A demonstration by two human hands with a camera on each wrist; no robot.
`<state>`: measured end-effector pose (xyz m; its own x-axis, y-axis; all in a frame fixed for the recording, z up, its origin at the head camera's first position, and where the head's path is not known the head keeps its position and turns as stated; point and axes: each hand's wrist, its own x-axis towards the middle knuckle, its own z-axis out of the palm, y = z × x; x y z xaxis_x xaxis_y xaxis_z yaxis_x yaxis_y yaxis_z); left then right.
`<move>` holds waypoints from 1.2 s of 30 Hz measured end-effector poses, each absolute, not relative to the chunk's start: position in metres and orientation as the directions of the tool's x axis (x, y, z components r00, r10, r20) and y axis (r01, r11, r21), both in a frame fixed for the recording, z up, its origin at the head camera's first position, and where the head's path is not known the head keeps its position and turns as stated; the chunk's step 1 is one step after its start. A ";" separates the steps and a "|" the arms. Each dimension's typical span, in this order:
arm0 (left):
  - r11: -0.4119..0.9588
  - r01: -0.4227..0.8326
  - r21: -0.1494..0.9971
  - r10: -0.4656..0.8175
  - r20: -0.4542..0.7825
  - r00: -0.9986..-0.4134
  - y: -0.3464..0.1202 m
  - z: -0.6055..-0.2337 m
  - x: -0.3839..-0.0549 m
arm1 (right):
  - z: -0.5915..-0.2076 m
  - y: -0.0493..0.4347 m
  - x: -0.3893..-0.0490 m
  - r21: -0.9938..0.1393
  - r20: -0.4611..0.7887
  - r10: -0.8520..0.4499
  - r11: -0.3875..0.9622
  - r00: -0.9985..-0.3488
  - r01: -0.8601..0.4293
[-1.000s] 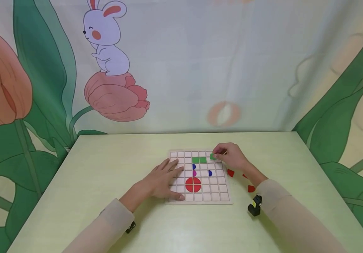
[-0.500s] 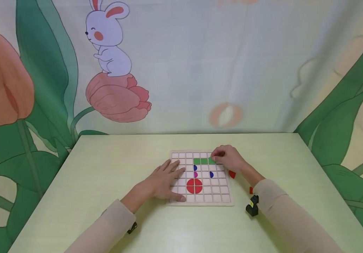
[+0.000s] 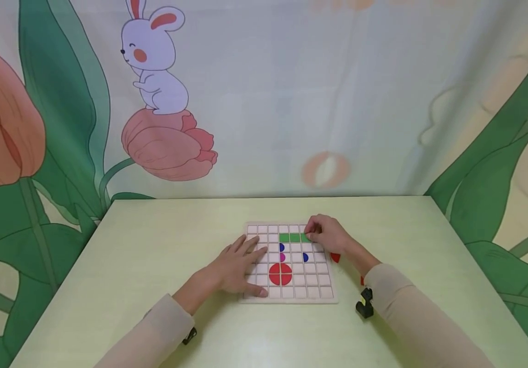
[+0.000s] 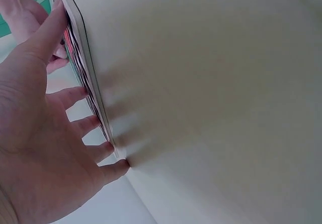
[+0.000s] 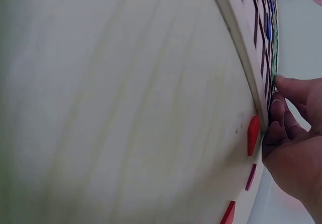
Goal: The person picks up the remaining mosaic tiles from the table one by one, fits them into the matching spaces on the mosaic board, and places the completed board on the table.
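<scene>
In the head view a pale wooden grid board (image 3: 300, 300) lies on the table, divided into small square cells. My left hand (image 3: 231, 267) rests on its left side with spread fingers; in the left wrist view, the fingertips (image 4: 103, 151) sit along the board's edge. At the upper right, my right hand (image 3: 330, 236) has thumb and fingertips on a green square tile (image 3: 304, 237), the right end of a row with two more green squares (image 3: 289, 237). A red circle (image 3: 280, 274) made of quarter pieces, blue half-circles (image 3: 305, 257) and a pink half-circle (image 3: 282, 257) lie on the grid.
Loose red pieces (image 3: 335, 257) lie to the right of the board, partly hidden by the right forearm; the right wrist view shows several pieces (image 5: 253, 136) beside the board's edge. A printed curtain (image 3: 264, 102) hangs behind the table (image 3: 130, 245).
My right hand has brought the green tile leftward and down onto the grid, where it now lines up with the other two green squares. The left hand has stayed on the board.
</scene>
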<state>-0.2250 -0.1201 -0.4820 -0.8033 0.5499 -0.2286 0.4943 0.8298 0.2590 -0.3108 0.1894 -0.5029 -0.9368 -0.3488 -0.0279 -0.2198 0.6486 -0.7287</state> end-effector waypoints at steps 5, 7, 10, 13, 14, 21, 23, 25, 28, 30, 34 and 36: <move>0.832 0.489 0.263 0.547 -0.236 -0.803 -0.120 -0.485 -0.223 | -0.509 0.187 -0.308 -0.714 -0.032 -0.332 0.667 -0.943 -0.211; 0.830 0.490 0.266 0.549 -0.234 -0.803 -0.120 -0.487 -0.222 | -0.511 0.186 -0.307 -0.711 -0.031 -0.329 0.671 -0.944 -0.210; 0.827 0.493 0.269 0.552 -0.229 -0.802 -0.120 -0.489 -0.222 | -0.512 0.186 -0.305 -0.690 -0.017 -0.344 0.684 -0.939 -0.238; 0.823 0.497 0.276 0.558 -0.223 -0.800 -0.120 -0.491 -0.223 | -0.506 0.187 -0.303 -0.654 -0.011 -0.383 0.702 -0.924 -0.283; 0.822 0.498 0.276 0.558 -0.224 -0.799 -0.120 -0.491 -0.223 | -0.503 0.187 -0.302 -0.641 -0.013 -0.398 0.707 -0.917 -0.298; 0.829 0.495 0.261 0.551 -0.228 -0.803 -0.120 -0.488 -0.224 | -0.472 0.200 -0.292 -0.601 0.026 -0.437 0.712 -0.899 -0.363; 0.828 0.496 0.260 0.552 -0.227 -0.802 -0.119 -0.487 -0.225 | -0.466 0.209 -0.290 -0.602 0.061 -0.438 0.701 -0.897 -0.384; 0.828 0.496 0.260 0.552 -0.226 -0.803 -0.119 -0.487 -0.225 | -0.463 0.219 -0.288 -0.602 0.092 -0.435 0.692 -0.895 -0.398; 0.829 0.494 0.261 0.551 -0.230 -0.802 -0.119 -0.486 -0.225 | -0.461 0.232 -0.285 -0.621 0.103 -0.415 0.684 -0.904 -0.384; 0.831 0.491 0.261 0.548 -0.234 -0.803 -0.119 -0.485 -0.225 | -0.460 0.240 -0.282 -0.631 0.102 -0.392 0.685 -0.914 -0.364; 0.831 0.493 0.258 0.549 -0.234 -0.803 -0.120 -0.485 -0.226 | -0.465 0.254 -0.279 -0.637 0.089 -0.334 0.705 -0.938 -0.312; 0.831 0.494 0.257 0.549 -0.233 -0.803 -0.120 -0.485 -0.226 | -0.469 0.260 -0.279 -0.630 0.084 -0.315 0.718 -0.946 -0.295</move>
